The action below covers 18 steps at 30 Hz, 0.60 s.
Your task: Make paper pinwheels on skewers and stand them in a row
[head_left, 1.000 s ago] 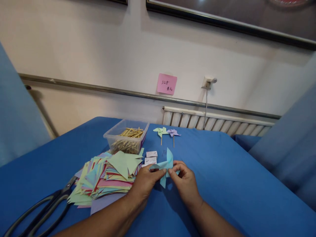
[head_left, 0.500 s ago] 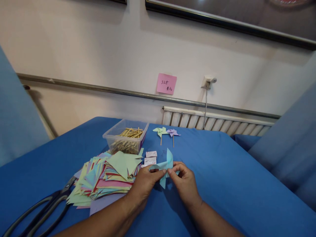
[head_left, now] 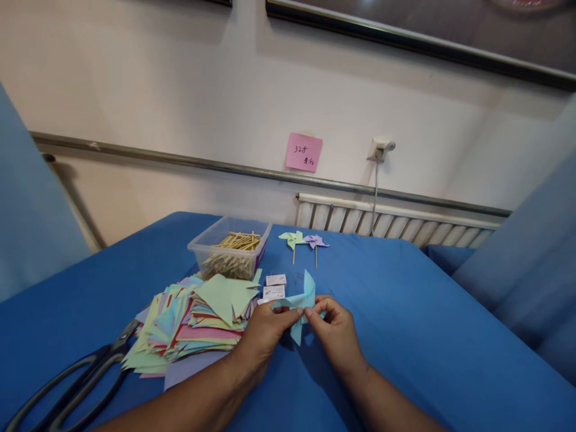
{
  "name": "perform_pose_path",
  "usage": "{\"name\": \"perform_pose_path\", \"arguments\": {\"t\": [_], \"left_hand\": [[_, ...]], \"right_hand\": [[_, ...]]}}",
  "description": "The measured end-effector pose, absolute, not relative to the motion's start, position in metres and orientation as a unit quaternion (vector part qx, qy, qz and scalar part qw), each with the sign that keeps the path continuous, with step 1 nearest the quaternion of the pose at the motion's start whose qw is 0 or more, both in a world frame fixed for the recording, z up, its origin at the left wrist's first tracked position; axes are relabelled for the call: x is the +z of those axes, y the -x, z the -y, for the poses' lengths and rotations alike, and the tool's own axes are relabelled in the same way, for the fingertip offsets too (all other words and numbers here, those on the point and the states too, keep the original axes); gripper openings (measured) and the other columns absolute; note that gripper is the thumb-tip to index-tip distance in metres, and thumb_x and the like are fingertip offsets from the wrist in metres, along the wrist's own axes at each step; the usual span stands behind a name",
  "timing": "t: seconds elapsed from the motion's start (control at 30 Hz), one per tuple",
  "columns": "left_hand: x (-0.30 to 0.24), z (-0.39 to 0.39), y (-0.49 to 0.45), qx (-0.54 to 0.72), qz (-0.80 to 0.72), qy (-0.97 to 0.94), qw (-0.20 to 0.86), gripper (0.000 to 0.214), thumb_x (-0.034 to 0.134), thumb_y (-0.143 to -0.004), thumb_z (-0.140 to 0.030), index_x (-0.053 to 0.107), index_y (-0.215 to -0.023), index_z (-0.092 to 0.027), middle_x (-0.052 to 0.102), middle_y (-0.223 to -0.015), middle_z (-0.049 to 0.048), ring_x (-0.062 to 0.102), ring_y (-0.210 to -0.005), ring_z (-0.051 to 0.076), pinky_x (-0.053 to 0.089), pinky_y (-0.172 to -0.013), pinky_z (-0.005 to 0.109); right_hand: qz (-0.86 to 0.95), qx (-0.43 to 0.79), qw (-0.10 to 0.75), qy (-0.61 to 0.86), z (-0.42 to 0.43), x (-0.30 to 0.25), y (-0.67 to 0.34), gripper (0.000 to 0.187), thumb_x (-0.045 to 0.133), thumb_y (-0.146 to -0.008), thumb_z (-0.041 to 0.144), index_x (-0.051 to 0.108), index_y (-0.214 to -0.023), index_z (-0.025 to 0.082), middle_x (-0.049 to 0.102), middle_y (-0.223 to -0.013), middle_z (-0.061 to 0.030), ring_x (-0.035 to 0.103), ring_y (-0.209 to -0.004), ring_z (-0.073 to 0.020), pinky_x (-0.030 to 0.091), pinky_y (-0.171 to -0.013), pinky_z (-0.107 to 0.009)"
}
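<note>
A light-blue paper pinwheel (head_left: 309, 290) is held over the blue cloth, its blades folded in toward the middle. My left hand (head_left: 266, 327) pinches it from the left, thumb at the centre. From the right, my right hand (head_left: 335, 329) grips the centre with thumb and forefinger, and the two thumb tips nearly meet. Anything small between the fingertips is hidden. Just beyond my left hand lie small white boxes (head_left: 274, 292). To its left is a messy pile of coloured cut paper (head_left: 189, 324).
A clear plastic tub (head_left: 229, 252) of thin sticks stands behind the paper pile. Green (head_left: 293, 240) and purple (head_left: 316, 241) pinwheels on sticks lie at the far edge. Large scissors (head_left: 96, 363) rest at the front left. A radiator (head_left: 396, 221) is along the wall.
Almost nothing differs. Both hands keep their hold at the pinwheel's centre, and its lower blade has shifted very slightly.
</note>
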<state>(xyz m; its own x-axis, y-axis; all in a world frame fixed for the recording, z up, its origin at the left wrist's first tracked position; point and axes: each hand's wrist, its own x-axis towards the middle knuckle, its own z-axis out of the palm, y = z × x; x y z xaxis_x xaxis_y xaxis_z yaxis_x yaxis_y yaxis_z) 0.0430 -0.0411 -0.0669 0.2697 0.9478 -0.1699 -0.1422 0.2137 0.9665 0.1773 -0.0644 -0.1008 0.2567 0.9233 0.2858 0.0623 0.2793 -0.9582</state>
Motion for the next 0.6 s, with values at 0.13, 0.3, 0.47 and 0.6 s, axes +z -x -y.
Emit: {"name": "perform_pose_path", "arguments": {"t": [0.13, 0.3, 0.47, 0.6], "left_hand": [[-0.067, 0.041, -0.043, 0.422, -0.432, -0.471, 0.643, 0.018, 0.073, -0.06, -0.028, 0.067, -0.066, -0.013, 0.063, -0.059, 0.0004, 0.053, -0.054, 0.012, 0.04, -0.052, 0.022], [-0.066, 0.041, -0.043, 0.412, -0.426, -0.469, 0.654, 0.015, 0.068, -0.064, -0.026, 0.066, -0.072, -0.013, 0.066, -0.066, 0.0022, 0.057, -0.057, 0.014, 0.043, -0.056, 0.024], [-0.064, 0.04, -0.041, 0.395, -0.447, -0.49, 0.636, 0.01, 0.066, -0.063, -0.023, 0.062, -0.065, -0.014, 0.059, -0.056, -0.0014, 0.051, -0.05, 0.011, 0.038, -0.05, 0.023], [-0.065, 0.039, -0.041, 0.356, -0.459, -0.516, 0.629, 0.009, 0.064, -0.06, -0.021, 0.059, -0.061, -0.014, 0.055, -0.053, -0.0026, 0.048, -0.049, 0.011, 0.034, -0.048, 0.022]], "right_hand": [[0.495, 0.36, 0.627, 0.482, 0.065, -0.099, -0.175, 0.021, 0.068, -0.071, 0.034, 0.057, -0.061, 0.018, 0.067, -0.086, -0.0071, 0.06, -0.079, -0.0196, 0.045, -0.071, -0.031], [0.425, 0.393, 0.656, 0.484, 0.065, -0.099, -0.178, 0.024, 0.073, -0.066, 0.036, 0.061, -0.079, 0.019, 0.065, -0.086, -0.0039, 0.059, -0.078, -0.0181, 0.046, -0.07, -0.028], [0.406, 0.539, 0.596, 0.435, 0.062, -0.101, -0.188, 0.025, 0.069, -0.072, 0.037, 0.065, -0.078, 0.013, 0.064, -0.068, -0.0025, 0.055, -0.06, -0.0125, 0.043, -0.061, -0.025], [0.405, 0.616, 0.56, 0.378, 0.06, -0.104, -0.19, 0.027, 0.075, -0.067, 0.034, 0.069, -0.079, 0.01, 0.067, -0.067, -0.0051, 0.058, -0.06, -0.0142, 0.043, -0.062, -0.027]]}}
